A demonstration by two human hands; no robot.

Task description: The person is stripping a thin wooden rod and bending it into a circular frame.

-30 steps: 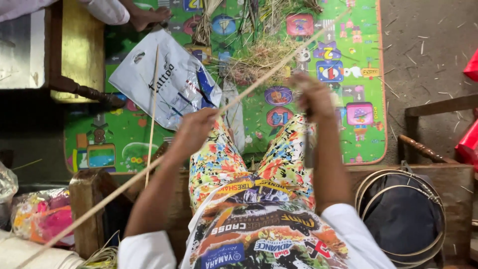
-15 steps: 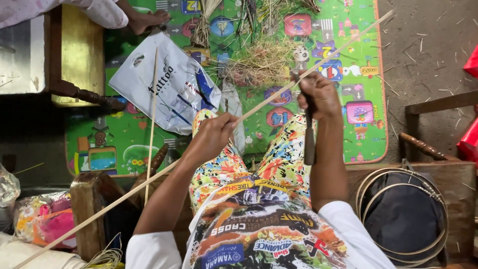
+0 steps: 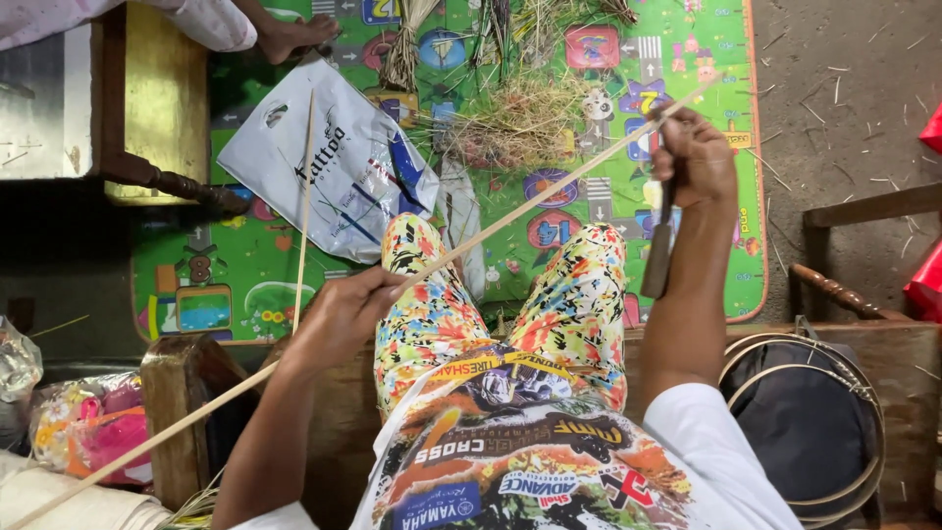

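The person sits over a bright play mat (image 3: 294, 294). Above it, the left hand (image 3: 343, 314) pinches a long stick (image 3: 510, 216); the right hand (image 3: 697, 157) grips a knife (image 3: 659, 250).

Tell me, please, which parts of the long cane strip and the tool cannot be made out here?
Head view:
- Long pale cane strip: lower end cut off by the picture's left edge.
- Dark-handled knife: blade hidden inside the right hand.
- Left hand: fingertips curl under, so its grip is unseen.
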